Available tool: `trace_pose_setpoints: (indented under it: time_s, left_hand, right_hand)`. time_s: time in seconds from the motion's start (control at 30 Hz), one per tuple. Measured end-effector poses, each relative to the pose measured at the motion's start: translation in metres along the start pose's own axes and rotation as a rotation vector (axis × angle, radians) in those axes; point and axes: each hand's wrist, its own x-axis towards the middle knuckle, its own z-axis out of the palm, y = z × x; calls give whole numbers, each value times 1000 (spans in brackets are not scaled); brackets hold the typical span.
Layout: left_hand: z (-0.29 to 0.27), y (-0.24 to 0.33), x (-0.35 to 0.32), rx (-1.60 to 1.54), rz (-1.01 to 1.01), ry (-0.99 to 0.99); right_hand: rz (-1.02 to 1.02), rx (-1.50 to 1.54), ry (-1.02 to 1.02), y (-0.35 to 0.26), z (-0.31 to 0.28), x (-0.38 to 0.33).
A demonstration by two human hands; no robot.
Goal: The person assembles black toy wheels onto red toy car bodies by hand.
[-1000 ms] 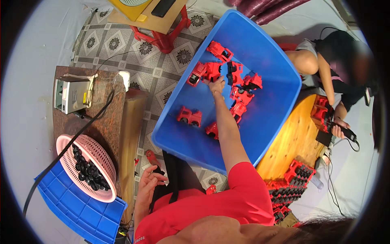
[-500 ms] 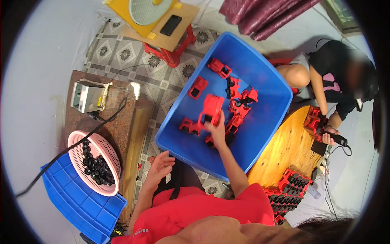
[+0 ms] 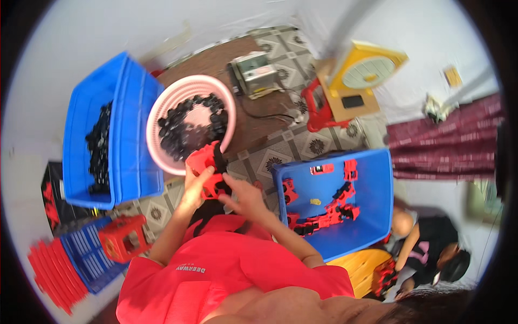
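Note:
My left hand (image 3: 192,190) is closed round a red toy truck (image 3: 202,157) with black parts, held in front of my body by the rim of a pink basket. Beside the truck is my right hand (image 3: 245,198), its fingers apart and stretched toward the truck's black parts; whether they touch it is unclear. The round pink basket (image 3: 154,127) holds many small black parts (image 3: 178,135), apparently wheels. To the right, a blue bin (image 3: 345,249) contains several more red toy trucks (image 3: 335,215).
Another blue bin (image 3: 120,129) with black parts stands left of the basket. A red stool (image 3: 125,238) and a blue crate (image 3: 89,256) lie lower left. A grey device (image 3: 258,74) and a yellow fan (image 3: 372,70) are farther back. A co-worker (image 3: 431,243) sits by a wooden table (image 3: 353,264).
My view has swung left, toward the pink basket. The toy truck, held by my right hand over the blue bin before, is now in my left hand near the basket.

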Motion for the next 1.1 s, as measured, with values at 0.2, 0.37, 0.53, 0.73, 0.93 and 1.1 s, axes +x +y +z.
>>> trace_pose_setpoints:
  time_s: [0.2, 0.37, 0.53, 0.73, 0.93, 1.1]
  left_hand:
    - [-126, 20, -5, -284, -139, 205]
    - [-168, 29, 16, -332, -114, 204]
    - [-185, 57, 38, -338, -126, 179]
    - [-208, 43, 77, -404, -213, 251]
    - [-187, 66, 87, -341, -321, 297]
    - [-174, 58, 93, -312, -136, 210]
  right_hand:
    - [0, -27, -25, 76, 110, 144]
    - [456, -517, -403, 136, 212, 249]
    - [554, -765, -503, 159, 241, 262]
    - [357, -79, -67, 50, 207, 238]
    - [-406, -221, -156, -29, 178, 217]
    - [-519, -218, -369, -18, 161, 228]
